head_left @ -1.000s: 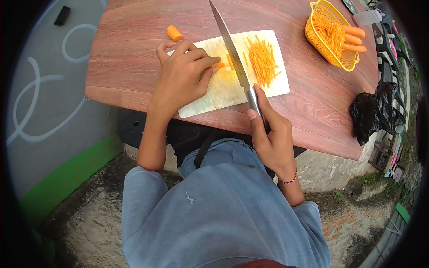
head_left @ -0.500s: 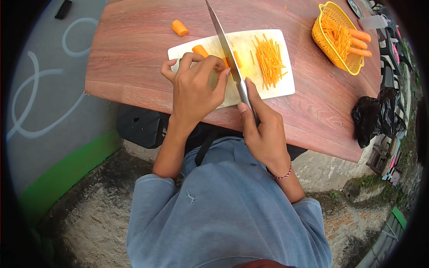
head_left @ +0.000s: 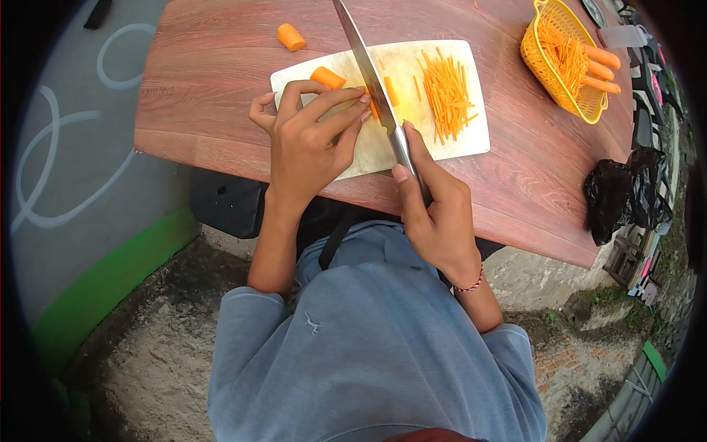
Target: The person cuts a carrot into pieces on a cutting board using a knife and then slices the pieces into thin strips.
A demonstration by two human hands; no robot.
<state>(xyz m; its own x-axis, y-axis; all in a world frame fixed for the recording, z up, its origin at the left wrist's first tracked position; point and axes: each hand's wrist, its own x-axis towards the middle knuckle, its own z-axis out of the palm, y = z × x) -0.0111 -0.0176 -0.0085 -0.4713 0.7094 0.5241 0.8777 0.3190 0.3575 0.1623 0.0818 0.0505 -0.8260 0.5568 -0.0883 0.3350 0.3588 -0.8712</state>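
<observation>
My right hand (head_left: 442,221) grips the handle of a long kitchen knife (head_left: 361,59), its blade pointing away from me over a white cutting board (head_left: 353,166). Close to the blade's left side, the fingertips of my left hand (head_left: 309,144) pinch a carrot piece (head_left: 373,108), mostly hidden by the fingers and blade. Just right of the blade lies a flat carrot slice (head_left: 391,90). Thin carrot strips (head_left: 448,96) form a pile on the board's right part. A thick carrot chunk (head_left: 328,77) rests on the board beyond my left hand.
Another carrot chunk (head_left: 291,37) sits on the wooden table (head_left: 213,96) behind the board. At the right, a yellow basket (head_left: 541,62) holds shredded carrot and several whole carrots (head_left: 602,72). A black plastic bag (head_left: 607,195) hangs by the table's right edge.
My left hand has shifted slightly left, its fingers a little more extended by the blade. The knife stays in my right hand at nearly the same angle. The whole view has shifted slightly.
</observation>
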